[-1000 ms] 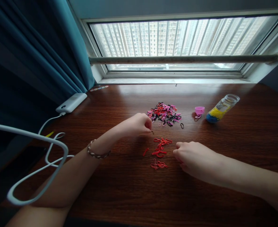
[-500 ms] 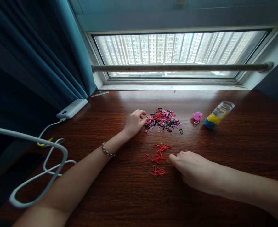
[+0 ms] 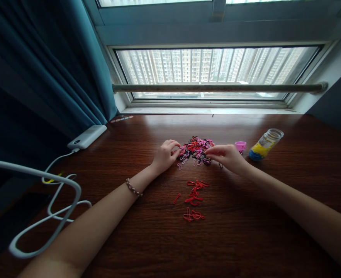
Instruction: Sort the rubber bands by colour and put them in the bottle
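Observation:
A mixed heap of small pink, black and red rubber bands [image 3: 196, 146] lies on the brown wooden table. At its left edge rests my left hand [image 3: 167, 155], thumb and fingers apart around the outermost bands. My right hand [image 3: 229, 156] reaches in from the right, fingers stretched out at the heap's right side; a gap shows between thumb and fingers, and nothing visible is held. Closer to me lies a loose group of red rubber bands [image 3: 194, 199], with one red band [image 3: 177, 198] apart on its left.
Right of the heap stand a small pink cup [image 3: 240, 145] and a tilted clear jar [image 3: 265, 144] with yellow and blue contents. At left, a white power bank [image 3: 87, 136] trails a looping white cable [image 3: 78, 189]. A metal bar [image 3: 216, 88] crosses the window behind the table.
My right hand has moved up and away from beside the red group to the mixed heap, its fingers now extended. My left hand stays at the heap. The view has tilted slightly upward.

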Demonstrator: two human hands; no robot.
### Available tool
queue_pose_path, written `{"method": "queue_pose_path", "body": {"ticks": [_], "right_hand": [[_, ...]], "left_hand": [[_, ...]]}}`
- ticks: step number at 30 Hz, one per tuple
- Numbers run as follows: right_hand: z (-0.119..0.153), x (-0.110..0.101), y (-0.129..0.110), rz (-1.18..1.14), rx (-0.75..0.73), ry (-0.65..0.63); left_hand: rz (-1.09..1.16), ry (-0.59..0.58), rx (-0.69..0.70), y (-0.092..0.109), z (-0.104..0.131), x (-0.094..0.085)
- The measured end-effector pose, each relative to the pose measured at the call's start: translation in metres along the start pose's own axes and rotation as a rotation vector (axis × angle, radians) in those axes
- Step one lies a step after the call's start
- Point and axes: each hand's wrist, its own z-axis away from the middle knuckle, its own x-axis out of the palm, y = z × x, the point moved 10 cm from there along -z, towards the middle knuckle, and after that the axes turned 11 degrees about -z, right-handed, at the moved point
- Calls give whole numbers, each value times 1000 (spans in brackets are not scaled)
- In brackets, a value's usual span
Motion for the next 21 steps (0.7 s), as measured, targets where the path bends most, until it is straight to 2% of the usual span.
{"method": "queue_pose_path", "body": {"ticks": [2, 5, 6, 8, 11, 14, 18, 21], "right_hand": [[-3, -6, 9, 34, -28, 45], [-24, -21, 24, 183, -28, 207], [-38, -23, 34, 262, 20, 232], [-70, -25, 68, 439, 240, 229], [-122, -33, 105, 496, 400, 280], [-159, -48, 137, 527, 535, 349], [-179, -59, 167, 534, 660, 382], [-183, -59, 171, 544, 661, 388]], "left_hand": [[-5, 3, 20, 2, 1, 1], [-15, 15, 55, 4, 2, 2], [-17, 21, 66, 5, 2, 3], [-16, 34, 90, 6, 2, 3], [-16, 40, 118, 8, 2, 4], [-19, 32, 137, 9, 3, 3], [-12, 31, 142, 10, 2, 3], [1, 32, 120, 7, 0, 3]]}}
